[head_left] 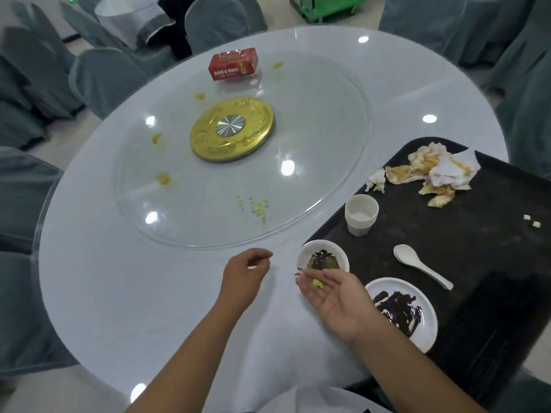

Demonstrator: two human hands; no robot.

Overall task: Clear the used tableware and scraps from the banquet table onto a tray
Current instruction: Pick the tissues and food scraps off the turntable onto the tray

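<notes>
Head camera, sole view. It is looking forward and down from above the near edge of the bench (119,278), facing the far chairs (98,76); left hand (247,272) and right hand (331,296) are sitting nearest.

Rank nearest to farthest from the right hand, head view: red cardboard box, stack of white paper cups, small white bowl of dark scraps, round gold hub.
1. Small white bowl of dark scraps, just past the right hand.
2. Stack of white paper cups, behind it, on the black tray.
3. Round gold hub, table centre.
4. Red cardboard box, far side.
</notes>
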